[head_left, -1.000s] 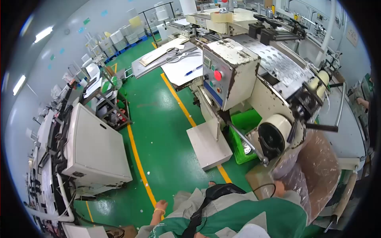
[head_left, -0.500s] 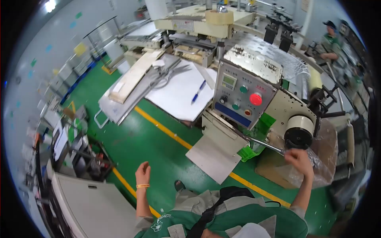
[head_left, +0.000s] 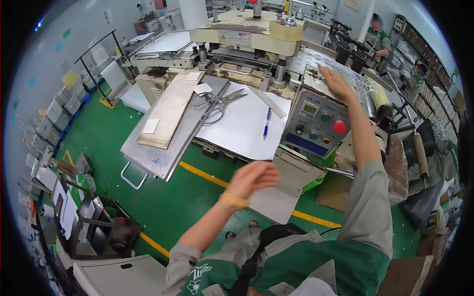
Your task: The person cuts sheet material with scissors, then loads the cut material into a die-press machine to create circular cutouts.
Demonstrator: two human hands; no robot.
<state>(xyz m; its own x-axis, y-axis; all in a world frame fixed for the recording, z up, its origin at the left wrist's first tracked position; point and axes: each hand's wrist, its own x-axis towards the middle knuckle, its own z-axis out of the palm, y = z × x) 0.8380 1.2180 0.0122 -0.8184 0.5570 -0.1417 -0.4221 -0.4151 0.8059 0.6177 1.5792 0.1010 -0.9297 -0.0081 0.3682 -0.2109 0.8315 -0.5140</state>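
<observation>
My right hand (head_left: 337,83) lies at the top of the control box (head_left: 316,123), fingers stretched out, holding nothing I can see. My left hand (head_left: 253,180), with an orange wristband, is raised in front of the white paper (head_left: 237,123); its fingers are extended and nothing shows in it. On the paper lie a blue pen (head_left: 267,123) and a ruler (head_left: 266,102). Scissors (head_left: 222,100) rest across the paper's left edge and the metal plate (head_left: 158,158). A cream board (head_left: 170,113) sits on that plate.
The press (head_left: 237,35) stands behind the paper. A metal lever (head_left: 339,172) sticks out below the control box. At the lower left are a grey cabinet (head_left: 118,276) and a cluttered cart (head_left: 98,222). A co-worker (head_left: 377,39) is at the back right.
My right hand has left the lever's end and moved up to the control box top. My left hand has risen toward the paper. The camera view has shifted.
</observation>
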